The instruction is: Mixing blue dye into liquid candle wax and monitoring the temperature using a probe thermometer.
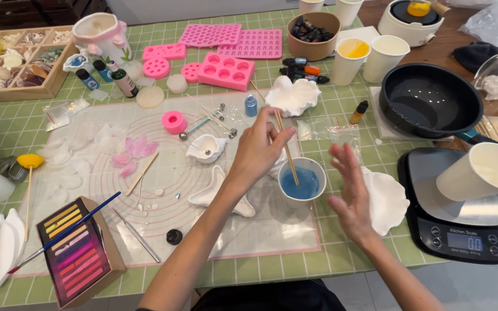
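Two hands work: left hand (pixel 259 151) pinches a wooden stick (pixel 286 148) dipping into the cup of blue liquid (pixel 301 183) just below; right hand (pixel 350 191) beside it is open, empty.

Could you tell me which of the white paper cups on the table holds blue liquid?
It is the cup just below the left hand, with a wooden stick standing in it. One cup farther back holds yellow liquid.
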